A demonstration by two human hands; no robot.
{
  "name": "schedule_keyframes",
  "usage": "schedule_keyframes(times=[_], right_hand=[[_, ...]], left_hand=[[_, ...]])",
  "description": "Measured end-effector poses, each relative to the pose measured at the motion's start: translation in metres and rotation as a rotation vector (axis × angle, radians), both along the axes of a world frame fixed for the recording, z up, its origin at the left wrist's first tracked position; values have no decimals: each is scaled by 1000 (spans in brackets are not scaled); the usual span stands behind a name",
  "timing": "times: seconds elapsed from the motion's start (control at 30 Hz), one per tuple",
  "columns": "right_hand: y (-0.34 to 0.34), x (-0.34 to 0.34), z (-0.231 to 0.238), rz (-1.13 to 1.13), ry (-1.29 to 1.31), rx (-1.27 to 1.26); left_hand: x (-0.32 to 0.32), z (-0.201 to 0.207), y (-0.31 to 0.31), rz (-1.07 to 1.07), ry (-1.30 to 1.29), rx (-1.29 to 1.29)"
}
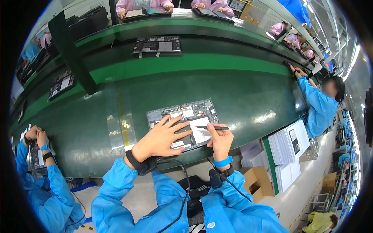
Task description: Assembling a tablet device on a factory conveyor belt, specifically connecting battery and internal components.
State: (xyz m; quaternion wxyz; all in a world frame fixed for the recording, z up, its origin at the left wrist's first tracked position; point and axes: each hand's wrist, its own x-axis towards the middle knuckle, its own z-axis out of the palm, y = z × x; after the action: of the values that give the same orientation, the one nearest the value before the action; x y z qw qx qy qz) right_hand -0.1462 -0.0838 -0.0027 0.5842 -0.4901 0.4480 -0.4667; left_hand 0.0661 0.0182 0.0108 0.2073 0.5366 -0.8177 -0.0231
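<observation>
Resting wide-spread left hand (165, 136) on opened grey electronic device (200, 110) at six o'clock on dark-green table (252, 91) — pinching slim black tool (221, 127) in right hand (222, 143) toward nine o'clock, perhaps touching white rectangular panel (200, 134).

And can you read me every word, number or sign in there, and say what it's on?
None reads clearly.
Open device under the left hand: any print is too small.
Device farther up the bench: also too small.
Round white badge on the blue jacket: too small.
</observation>
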Motion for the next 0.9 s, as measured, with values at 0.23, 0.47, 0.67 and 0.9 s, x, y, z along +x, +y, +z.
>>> schedule_keyframes(times=[0.23, 0.47, 0.67, 0.9], right_hand=[[0, 6, 1, -7, -30, -22], [1, 7, -4, -13, -14, -53], [2, 8, -2, -9, 53, -72], [1, 7, -4, 0, 58, -75]], left_hand=[[2, -5, -5, -13, -7, 15], [0, -6, -6, -20, -1, 29], [-1, -5, -6, -19, 2, 18], [-1, -7, -6, -18, 13, 9]])
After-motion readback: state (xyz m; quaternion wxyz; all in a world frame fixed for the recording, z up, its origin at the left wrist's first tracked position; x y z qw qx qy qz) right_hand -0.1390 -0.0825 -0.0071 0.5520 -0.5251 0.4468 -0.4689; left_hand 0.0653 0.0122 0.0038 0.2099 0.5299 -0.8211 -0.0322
